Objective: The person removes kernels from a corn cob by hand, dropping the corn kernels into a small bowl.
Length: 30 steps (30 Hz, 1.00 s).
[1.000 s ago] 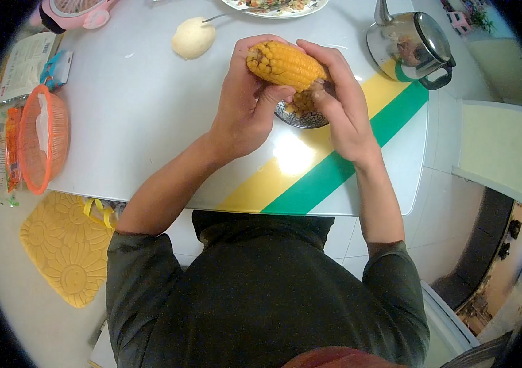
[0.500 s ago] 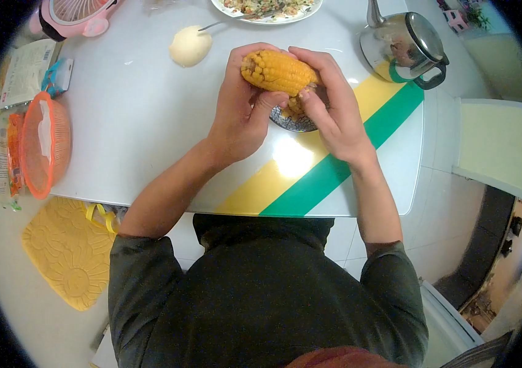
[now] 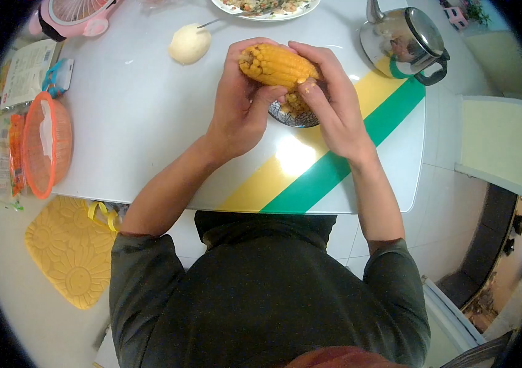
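Both hands hold a yellow corn cob [image 3: 277, 65] above the table. My left hand [image 3: 238, 113] wraps round its left end, thumb at the near side. My right hand [image 3: 338, 101] grips the right end, with its thumb pressed at the kernels there and small yellow bits around the thumb tip. Below the cob is a dark patterned bowl [image 3: 291, 119] with yellow corn pieces in it, partly hidden by my hands. A pale round bun [image 3: 189, 45] lies on the table beyond my left hand.
A plate [image 3: 285, 15] of mixed food with a utensil stands at the far edge of view. At the right is a steel kettle [image 3: 396, 43]. An orange basket [image 3: 46, 147], packages [image 3: 27, 73] and a pink fan [image 3: 77, 15] line the left side.
My right thumb has shifted slightly on the cob, with more yellow bits showing at its tip. The cob stays in both hands, and the view has moved a little.
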Each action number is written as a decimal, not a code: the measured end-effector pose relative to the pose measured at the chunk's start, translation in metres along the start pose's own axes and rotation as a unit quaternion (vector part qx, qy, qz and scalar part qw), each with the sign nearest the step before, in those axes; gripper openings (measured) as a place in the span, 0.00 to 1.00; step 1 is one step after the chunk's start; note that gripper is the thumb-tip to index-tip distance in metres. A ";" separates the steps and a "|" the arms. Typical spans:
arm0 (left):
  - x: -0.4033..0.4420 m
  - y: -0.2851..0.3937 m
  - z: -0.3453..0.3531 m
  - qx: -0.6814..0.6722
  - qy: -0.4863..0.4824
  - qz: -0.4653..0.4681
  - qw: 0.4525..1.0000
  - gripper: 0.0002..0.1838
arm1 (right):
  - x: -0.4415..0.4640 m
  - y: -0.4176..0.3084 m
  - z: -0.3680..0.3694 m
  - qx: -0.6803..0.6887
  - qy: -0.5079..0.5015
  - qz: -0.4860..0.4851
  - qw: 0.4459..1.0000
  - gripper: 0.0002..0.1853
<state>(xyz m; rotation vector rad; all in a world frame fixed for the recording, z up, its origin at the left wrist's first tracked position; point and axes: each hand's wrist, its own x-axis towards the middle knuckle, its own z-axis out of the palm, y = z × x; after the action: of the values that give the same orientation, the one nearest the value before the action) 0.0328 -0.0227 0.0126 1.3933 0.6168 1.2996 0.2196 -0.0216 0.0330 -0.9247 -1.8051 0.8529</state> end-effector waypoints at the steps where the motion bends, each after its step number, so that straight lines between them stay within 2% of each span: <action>1: 0.000 -0.001 0.000 0.002 0.002 0.002 1.000 0.27 | 0.000 0.001 0.001 0.003 -0.001 0.012 1.000 0.22; 30: 0.001 -0.002 0.000 0.009 -0.001 0.009 1.000 0.26 | 0.000 -0.004 -0.003 0.023 -0.013 0.000 1.000 0.23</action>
<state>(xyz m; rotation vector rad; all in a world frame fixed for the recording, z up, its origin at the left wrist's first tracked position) 0.0334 -0.0214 0.0110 1.4184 0.6174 1.3087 0.2212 -0.0230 0.0372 -0.8887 -1.8000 0.9063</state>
